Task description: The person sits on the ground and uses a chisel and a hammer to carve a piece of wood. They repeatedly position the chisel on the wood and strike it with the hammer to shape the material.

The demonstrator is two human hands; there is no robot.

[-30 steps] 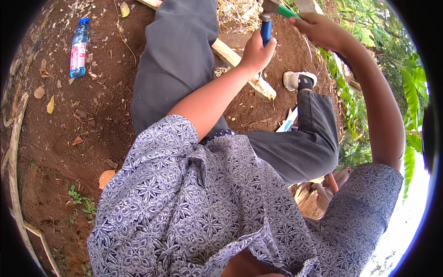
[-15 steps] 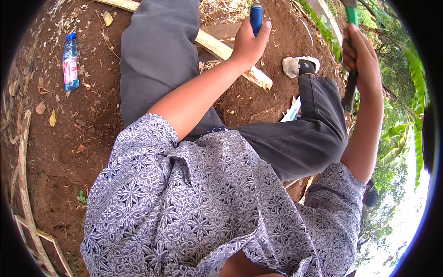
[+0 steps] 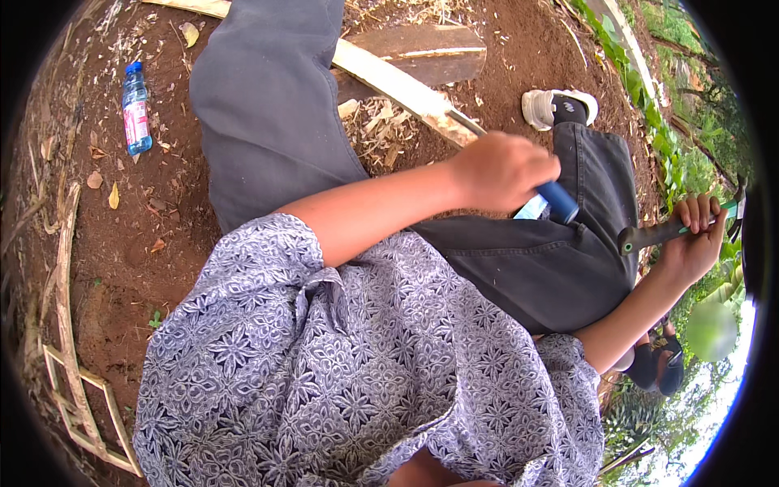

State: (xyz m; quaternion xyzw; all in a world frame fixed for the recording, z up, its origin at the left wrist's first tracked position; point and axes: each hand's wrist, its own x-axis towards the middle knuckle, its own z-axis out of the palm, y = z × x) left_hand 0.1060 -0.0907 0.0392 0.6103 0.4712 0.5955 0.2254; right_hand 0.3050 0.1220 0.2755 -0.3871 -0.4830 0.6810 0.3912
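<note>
My left hand (image 3: 505, 172) is closed round the blue handle of a chisel (image 3: 560, 203). The chisel's metal blade slants toward the far left, its tip at the near end of a pale strip of wood (image 3: 389, 79). That strip lies across a darker board (image 3: 442, 55) on the ground, between my legs. Off to the right, my right hand (image 3: 696, 239) grips a hammer (image 3: 649, 237) by its black and green handle. The hammer's metal head points away at the right rim and is partly lost against the dark edge.
Wood shavings (image 3: 385, 130) litter the brown soil beside the strip. A plastic bottle with a blue cap (image 3: 136, 109) stands or lies at left. Wooden sticks and a frame (image 3: 81, 377) are at lower left. Another person (image 3: 656, 361) is at right, near green plants (image 3: 649, 122).
My left hand has come nearer and right, tipping the chisel so its handle points toward me and its blade shows. My right hand has swung the hammer lower and farther right.
</note>
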